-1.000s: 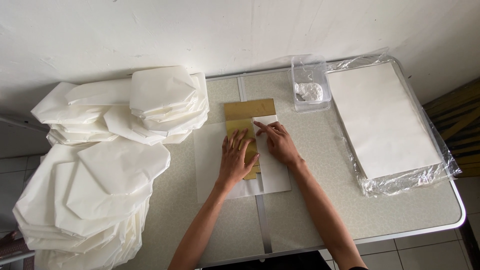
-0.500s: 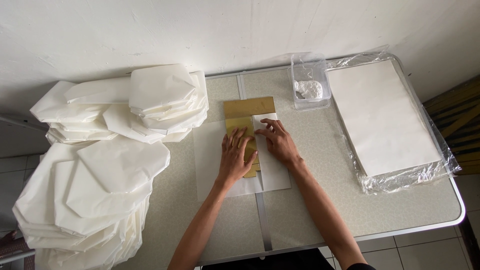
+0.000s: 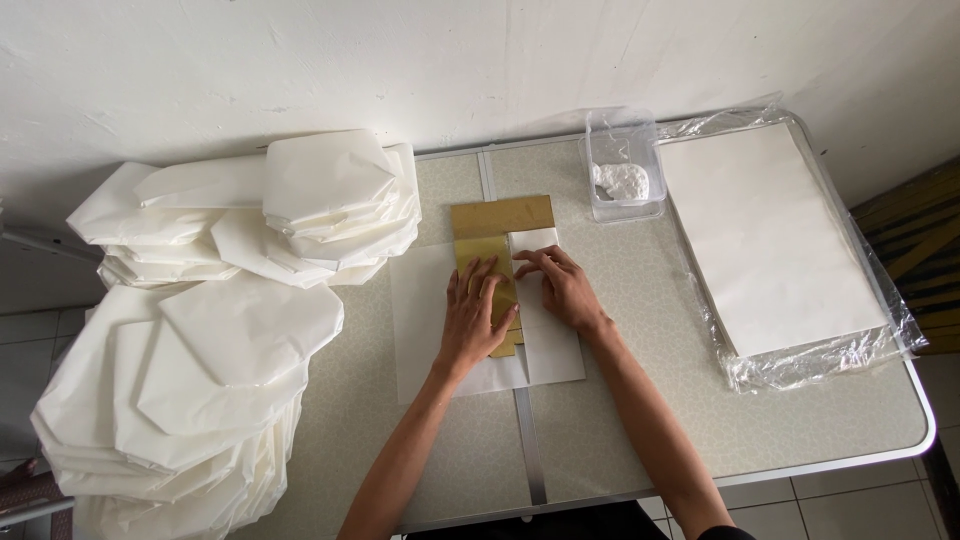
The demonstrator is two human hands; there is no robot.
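I see left hand (image 3: 472, 318) flat, open on gold card (image 3: 490, 250); right hand (image 3: 562, 288) open, fingers pressing white sheet (image 3: 550, 345) fold beside it. Folded stacks (image 3: 200, 330) left.

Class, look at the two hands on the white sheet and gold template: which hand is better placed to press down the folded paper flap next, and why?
Probably the right hand: its fingertips already rest on the folded flap's edge of the white sheet, while the left hand lies flat, pinning the gold template.
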